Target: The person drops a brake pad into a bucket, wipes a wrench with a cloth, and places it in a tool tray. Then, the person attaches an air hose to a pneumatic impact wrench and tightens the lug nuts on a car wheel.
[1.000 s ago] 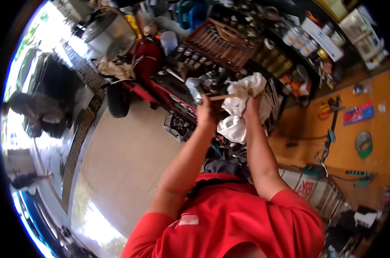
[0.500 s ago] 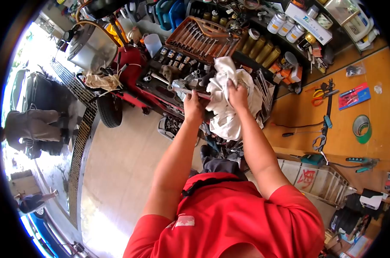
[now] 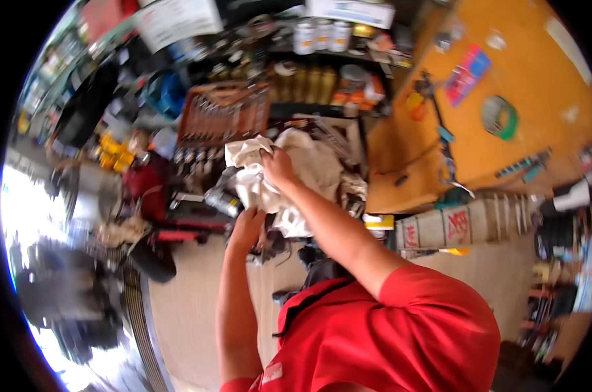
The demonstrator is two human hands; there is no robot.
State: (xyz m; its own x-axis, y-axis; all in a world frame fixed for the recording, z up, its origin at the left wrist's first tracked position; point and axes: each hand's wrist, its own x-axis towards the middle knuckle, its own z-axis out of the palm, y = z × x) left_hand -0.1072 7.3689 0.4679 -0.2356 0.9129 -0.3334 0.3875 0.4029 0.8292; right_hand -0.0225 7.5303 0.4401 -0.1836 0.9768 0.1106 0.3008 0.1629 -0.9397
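Observation:
A crumpled white cloth (image 3: 305,160) spreads over the front of the tool bench. My right hand (image 3: 278,164) is closed on its upper left part, with folds bunched round the fingers. Lower and to the left, my left hand (image 3: 246,227) is closed at the cloth's lower edge; blur and folds hide what its fingers hold. A shiny metal part (image 3: 223,201) lies just beyond the left hand. Behind the cloth, an orange-brown wrench case (image 3: 198,137) stands open with a row of wrenches, and several sockets (image 3: 194,157) sit in front of it.
At right is a wooden table (image 3: 465,153) with a green tape roll (image 3: 499,117) and hand tools. A white crate (image 3: 465,222) stands below it. Spray cans (image 3: 322,36) line the back shelf. A black wheel (image 3: 153,259) is at lower left.
My view has swung to the right. The metal tool earlier seen in my left hand no longer shows there. My right hand still grips the cloth, now at its upper left part.

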